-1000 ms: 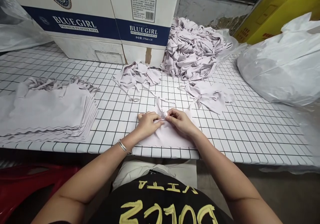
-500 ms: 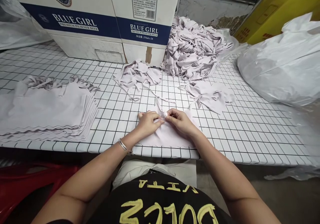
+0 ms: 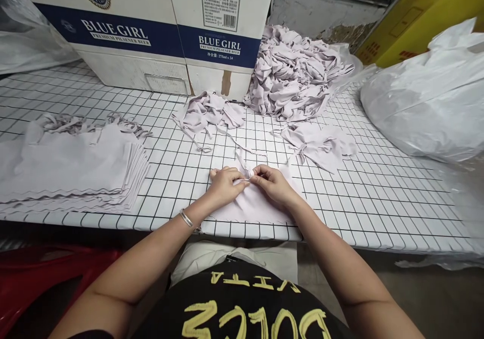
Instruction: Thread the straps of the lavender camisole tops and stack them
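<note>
Two bare hands, the left hand (image 3: pixel 225 185) and the right hand (image 3: pixel 274 184), meet over one pale lilac cloth piece (image 3: pixel 245 209), which lies flat near the front edge of the gridded bench (image 3: pixel 381 193). Fingers of both: thumb and forefinger pinched on the fabric at the foot of a narrow strap (image 3: pixel 241 157), tips nearly touching. A small bunched spot sits between them (whether knot, fold or stitching, cannot tell). Risks, as judged: the bunch is small and the material looks soft and thin, so a slack pinch could let it slip or unroll; a hard or uneven pull could pucker the cloth or strain the strap's base. The strap runs up close to the trailing ties of a crumpled piece (image 3: pixel 214 110) beyond, so a tangle is possible if the hands sweep forward. A second loose piece (image 3: pixel 321 145) lies ahead to the right. The layered stack (image 3: pixel 83 162) at left is well apart from the left hand; its uneven edges suggest the layers could slide if an elbow brushes them.
</note>
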`<act>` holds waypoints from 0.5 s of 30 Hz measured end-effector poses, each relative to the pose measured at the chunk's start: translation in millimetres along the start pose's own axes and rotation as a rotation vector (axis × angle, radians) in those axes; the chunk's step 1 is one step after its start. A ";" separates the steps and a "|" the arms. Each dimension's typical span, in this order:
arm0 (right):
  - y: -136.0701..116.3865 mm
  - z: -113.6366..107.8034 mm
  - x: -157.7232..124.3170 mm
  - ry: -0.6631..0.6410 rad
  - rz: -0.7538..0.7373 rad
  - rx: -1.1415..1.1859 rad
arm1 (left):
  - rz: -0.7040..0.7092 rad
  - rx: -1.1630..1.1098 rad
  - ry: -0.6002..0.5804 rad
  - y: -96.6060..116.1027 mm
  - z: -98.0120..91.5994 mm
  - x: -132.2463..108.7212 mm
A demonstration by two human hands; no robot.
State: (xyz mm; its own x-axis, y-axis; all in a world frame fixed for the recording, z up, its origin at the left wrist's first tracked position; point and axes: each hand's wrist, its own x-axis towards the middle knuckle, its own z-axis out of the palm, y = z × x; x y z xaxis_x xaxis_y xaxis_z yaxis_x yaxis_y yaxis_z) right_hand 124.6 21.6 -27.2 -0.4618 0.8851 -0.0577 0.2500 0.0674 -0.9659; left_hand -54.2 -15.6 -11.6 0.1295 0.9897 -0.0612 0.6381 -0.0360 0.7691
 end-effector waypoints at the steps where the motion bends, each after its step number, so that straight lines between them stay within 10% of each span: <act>1: 0.0 0.6 0.2 0.005 -0.002 -0.002 | 0.002 -0.001 0.000 0.0 0.1 0.1; 15: -6.6 17.4 7.2 -0.008 0.085 0.266 | 0.016 0.042 -0.039 -4.4 6.5 4.2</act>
State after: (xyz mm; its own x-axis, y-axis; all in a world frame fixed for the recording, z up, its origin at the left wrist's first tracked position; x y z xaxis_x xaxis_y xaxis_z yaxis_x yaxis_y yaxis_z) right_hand 104.8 19.5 -25.7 -0.4554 0.8789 -0.1422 0.0559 -0.1312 -0.9898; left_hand -51.5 -12.2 -19.3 0.1690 0.9828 -0.0746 0.6668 -0.0583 0.7429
